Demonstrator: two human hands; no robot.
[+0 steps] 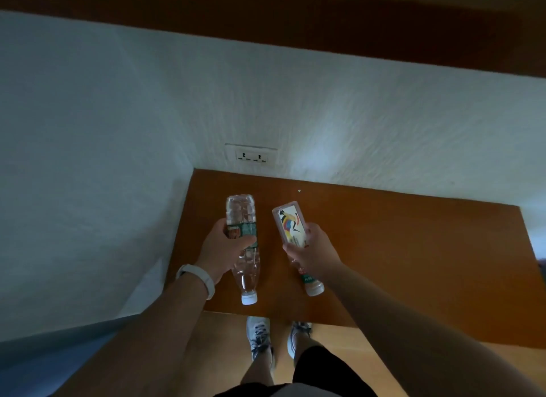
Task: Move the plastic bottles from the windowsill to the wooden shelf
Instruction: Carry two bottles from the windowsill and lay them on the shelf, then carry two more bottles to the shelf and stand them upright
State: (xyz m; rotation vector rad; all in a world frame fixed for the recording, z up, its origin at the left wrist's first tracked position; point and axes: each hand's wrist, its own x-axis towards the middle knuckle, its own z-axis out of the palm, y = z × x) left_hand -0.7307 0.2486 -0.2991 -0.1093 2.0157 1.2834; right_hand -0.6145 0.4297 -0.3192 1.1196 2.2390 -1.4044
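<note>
Two plastic bottles are held out over a wooden shelf (413,263), one in each hand, both with their white caps pointing back toward the person and their bases toward the wall. The left hand (226,246) is wrapped around the middle of a clear ribbed water bottle (243,243), fingers curled over its green label, thumb on the near side; a white wristband (197,277) sits on that wrist. The right hand (313,248) is closed around a flatter, squarer clear bottle (291,223) with a white label showing a yellow, blue and red figure, the fingers clasping its lower half so the label's far end stays visible. The neck and white cap of this bottle stick out below the hand, with a small green band near the cap. The two bottles are tilted, near each other but apart, with bare orange-brown wood showing between them. Whether either base touches the shelf surface cannot be told from this angle.

The shelf fits into a corner of white textured wall (118,160), and a white double socket plate (252,156) is set in the wall just above the shelf's back edge. A dark wooden board (325,27) runs across the top of the view. Below the shelf's front edge, two grey-white laced sneakers (260,334) stand on a light wooden floor (224,343).
</note>
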